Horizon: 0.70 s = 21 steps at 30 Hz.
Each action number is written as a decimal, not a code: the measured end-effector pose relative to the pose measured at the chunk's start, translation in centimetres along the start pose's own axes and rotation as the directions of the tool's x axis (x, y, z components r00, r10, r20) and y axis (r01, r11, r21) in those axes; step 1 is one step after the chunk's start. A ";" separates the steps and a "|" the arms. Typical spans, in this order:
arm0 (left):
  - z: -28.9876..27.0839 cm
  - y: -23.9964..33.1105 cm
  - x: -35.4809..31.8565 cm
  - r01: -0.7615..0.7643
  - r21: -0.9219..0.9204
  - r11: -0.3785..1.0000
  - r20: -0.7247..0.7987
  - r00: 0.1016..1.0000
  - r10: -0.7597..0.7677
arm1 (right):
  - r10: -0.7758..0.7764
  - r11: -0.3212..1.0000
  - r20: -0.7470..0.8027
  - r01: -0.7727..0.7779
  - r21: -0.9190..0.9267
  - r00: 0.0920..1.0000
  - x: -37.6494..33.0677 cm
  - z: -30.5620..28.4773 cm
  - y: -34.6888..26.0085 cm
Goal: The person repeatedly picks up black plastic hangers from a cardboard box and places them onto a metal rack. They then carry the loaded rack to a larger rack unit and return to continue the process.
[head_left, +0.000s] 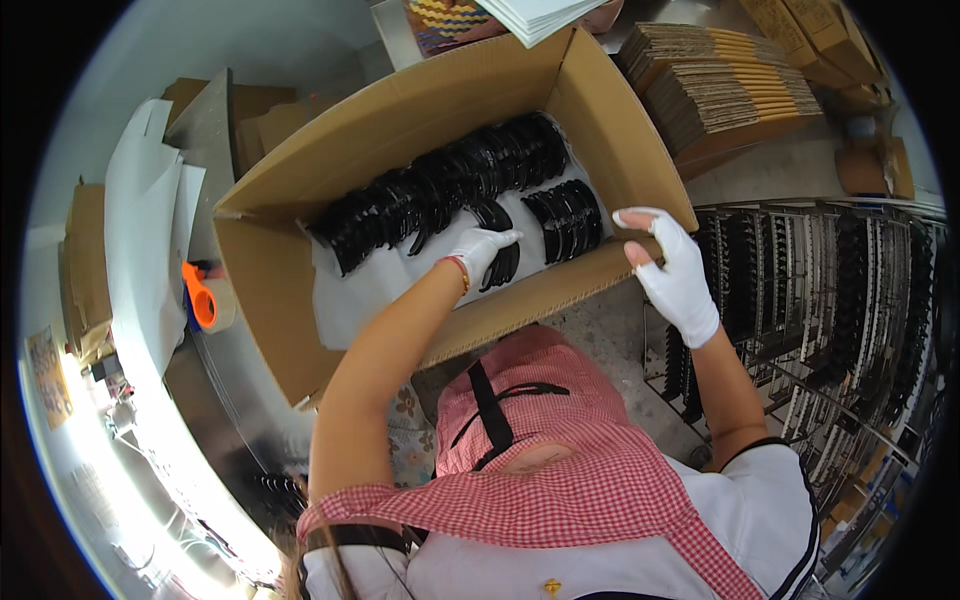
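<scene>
My left hand (478,250), in a white glove, reaches into a large open cardboard box (400,130). It is closed around a small group of glossy black curved pieces (503,262), which stick out above and below the fingers. A long row of similar black curved pieces (440,185) stands along the far side of the box, and a shorter group (563,220) sits to the right of my left hand. White sheeting (365,285) lines the bottom. My right hand (672,275), gloved with bare fingertips, is at the box's near right corner, thumb and fingers apart, holding nothing.
Stacked flattened cartons (720,95) lie beyond the box's right side. Metal racks (800,300) hung with black parts fill the right. An orange tape dispenser (203,298) rests on the metal table (215,350) at left. White sheets (540,15) lie at the far edge.
</scene>
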<state>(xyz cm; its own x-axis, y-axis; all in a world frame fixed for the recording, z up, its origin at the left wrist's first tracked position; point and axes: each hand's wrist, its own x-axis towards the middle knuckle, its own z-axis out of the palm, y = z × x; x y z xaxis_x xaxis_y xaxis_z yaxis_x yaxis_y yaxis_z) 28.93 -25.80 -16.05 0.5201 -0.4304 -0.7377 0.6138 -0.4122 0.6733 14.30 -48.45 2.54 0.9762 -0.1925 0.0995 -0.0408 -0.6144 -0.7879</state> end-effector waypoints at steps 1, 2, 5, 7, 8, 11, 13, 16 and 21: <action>0.6 -1.3 2.3 0.082 0.018 0.996 -0.055 0.995 -0.081 | 0.022 1.000 -0.004 -0.022 0.010 1.000 -0.2 -0.1 0.5; 1.0 -2.8 4.1 0.112 -0.039 0.993 -0.045 0.993 -0.113 | -0.004 1.000 0.030 0.004 -0.008 1.000 -0.5 -0.3 0.9; 2.6 -5.7 8.6 0.164 -0.071 0.984 -0.103 0.980 -0.171 | -0.024 1.000 0.076 0.025 -0.011 0.997 -0.9 -0.4 1.7; 4.2 -6.9 10.3 0.163 -0.065 0.984 -0.120 0.978 -0.170 | -0.023 1.000 0.095 0.023 0.002 0.995 -0.9 -0.6 2.2; 4.8 -7.2 10.8 0.158 -0.061 0.986 -0.138 0.977 -0.165 | -0.038 0.999 0.103 0.039 -0.009 0.994 -0.9 -0.6 2.4; 5.9 -7.4 10.8 0.192 -0.071 0.979 -0.123 0.972 -0.199 | -0.052 0.998 0.125 0.057 -0.037 0.991 -0.7 -0.8 2.8; 6.2 -7.2 10.3 0.167 -0.200 0.965 -0.075 0.980 -0.185 | -0.088 0.994 0.133 0.096 -0.050 0.987 -0.5 -0.6 3.0; 6.7 -7.4 9.7 0.165 -0.082 0.983 -0.076 0.982 -0.171 | -0.098 0.987 0.126 0.113 -0.115 0.987 -0.2 -0.1 3.1; 7.2 -9.8 10.6 -0.215 -0.006 0.977 -0.255 0.945 0.207 | -0.107 0.974 0.141 0.132 -0.184 0.984 -0.2 0.5 3.1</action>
<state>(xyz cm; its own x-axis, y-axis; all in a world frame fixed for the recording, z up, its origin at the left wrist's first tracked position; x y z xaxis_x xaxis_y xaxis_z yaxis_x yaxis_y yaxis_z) 24.16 -32.11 -30.05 0.7695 -0.2873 -0.5703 0.4908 -0.3053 0.8160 14.15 -49.90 -0.23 0.9952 -0.0160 0.0961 0.0497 -0.7648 -0.6423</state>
